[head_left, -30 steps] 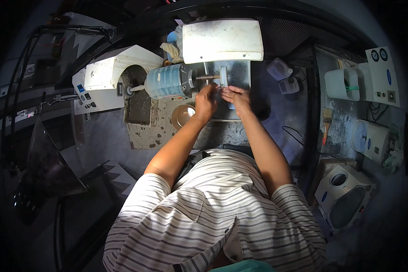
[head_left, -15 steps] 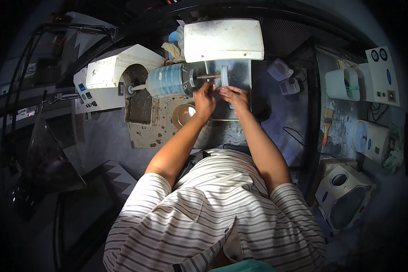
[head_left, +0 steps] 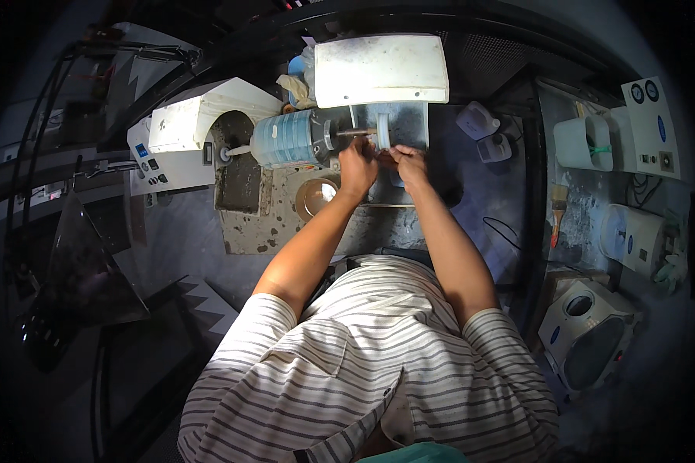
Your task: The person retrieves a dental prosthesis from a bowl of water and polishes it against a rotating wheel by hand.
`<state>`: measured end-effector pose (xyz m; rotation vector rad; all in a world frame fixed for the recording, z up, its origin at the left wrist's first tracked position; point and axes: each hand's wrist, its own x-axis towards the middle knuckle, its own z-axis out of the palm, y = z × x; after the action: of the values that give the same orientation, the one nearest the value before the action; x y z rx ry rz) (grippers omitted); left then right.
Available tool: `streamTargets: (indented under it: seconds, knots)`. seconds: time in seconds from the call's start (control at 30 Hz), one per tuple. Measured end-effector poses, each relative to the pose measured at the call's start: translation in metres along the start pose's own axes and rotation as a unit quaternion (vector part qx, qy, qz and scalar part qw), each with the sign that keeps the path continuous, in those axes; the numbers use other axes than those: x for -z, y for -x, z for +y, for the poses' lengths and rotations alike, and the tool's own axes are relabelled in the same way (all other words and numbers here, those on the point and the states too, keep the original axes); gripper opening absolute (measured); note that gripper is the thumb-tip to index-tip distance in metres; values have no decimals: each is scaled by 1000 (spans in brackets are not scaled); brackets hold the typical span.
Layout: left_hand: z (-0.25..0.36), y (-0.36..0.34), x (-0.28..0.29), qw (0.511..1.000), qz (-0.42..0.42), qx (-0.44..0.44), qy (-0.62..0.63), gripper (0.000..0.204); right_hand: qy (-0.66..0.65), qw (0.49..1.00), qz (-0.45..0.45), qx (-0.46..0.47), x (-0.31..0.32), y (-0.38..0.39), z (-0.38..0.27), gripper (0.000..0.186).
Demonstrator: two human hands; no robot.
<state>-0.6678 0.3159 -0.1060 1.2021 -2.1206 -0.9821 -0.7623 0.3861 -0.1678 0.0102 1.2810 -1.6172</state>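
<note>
White wheel [head_left: 384, 127], just beyond left hand [head_left: 358, 166], right hand [head_left: 410, 165]

We are in a workshop, by the look of it: at the far middle we see a motor [head_left: 282, 140] with a wheel [head_left: 384, 130] on its shaft [head_left: 354, 133], near a hood [head_left: 381, 69], and a splattered bench [head_left: 243, 238]; to the right, gauges [head_left: 652, 91] and a brush [head_left: 558, 208].

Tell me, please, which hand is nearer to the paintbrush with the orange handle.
Right. The right hand is to the left of the paintbrush; the left hand is farther left, beyond the right one.
</note>
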Motion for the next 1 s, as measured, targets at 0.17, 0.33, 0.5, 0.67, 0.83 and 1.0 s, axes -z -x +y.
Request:
streamTargets:
  seconds: [0.17,0.33,0.5,0.67,0.83,1.0]
  knots:
    - [4,0,-5,1000,6,-8,10,12,16,998,59,-2,5,-11,-4,16]
    - [1,0,-3,1000,3,18,14,14,71,996,51,1,-4,-4,-20,10]
    - [5,0,-7,999,-18,22,15,15,24,999,-2,-22,10,-12,-14,13]
    - [6,9,10,999,-22,-14,19,13,-21,997,-61,-44,7,3,-10,14]
    - [3,7,26,997,-58,-49,30,10,-11,996,-81,-44,-1,12,-10,17]
    - [-7,-4,24,991,-76,-101,45,13,-23,998,-40,-36,-4,20,-16,16]
